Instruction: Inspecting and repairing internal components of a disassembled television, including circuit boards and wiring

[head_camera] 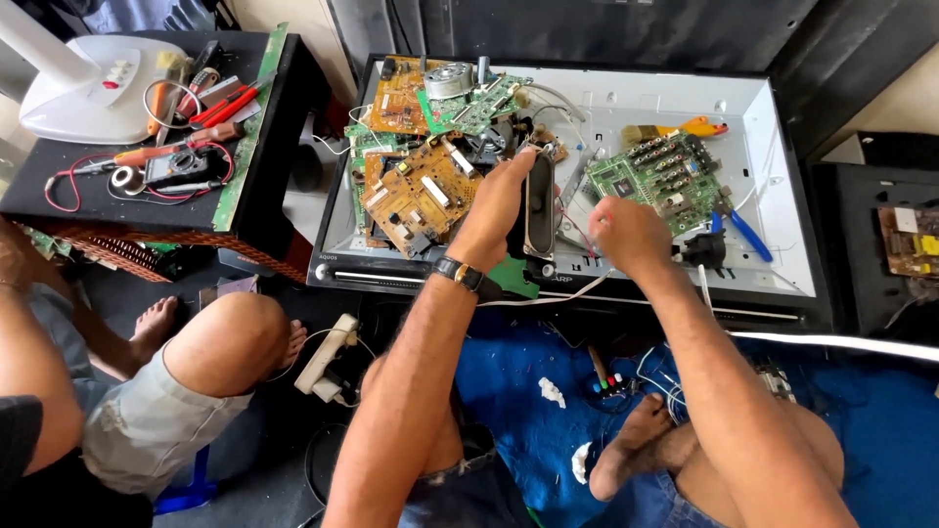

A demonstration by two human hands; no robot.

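Head view: we look down on a white metal chassis tray [773,127] lying flat on the floor, which we take as our landmark. Our left hand [494,200] is clasped around a long black speaker bar [540,210], held upright over the tray's near edge; a wristwatch [460,274] sits on that wrist. Our right hand [626,233] is loosely curled just right of the speaker, over thin wires [577,230]; we cannot tell whether it grips them. Inside the tray, orange-brown circuit boards [421,191] are heaped at the left, a green circuit board [655,176] lies right of centre, and blue-handled pliers [743,233] rest further right. Left of the tray stands a low black table [264,186] bearing screwdrivers and a white fan base [93,83]. Nearer than the tray, a blue cloth [880,411] covers the floor, with a white power strip [328,352] at the left. Another person's bent knee [220,337] appears at lower left.
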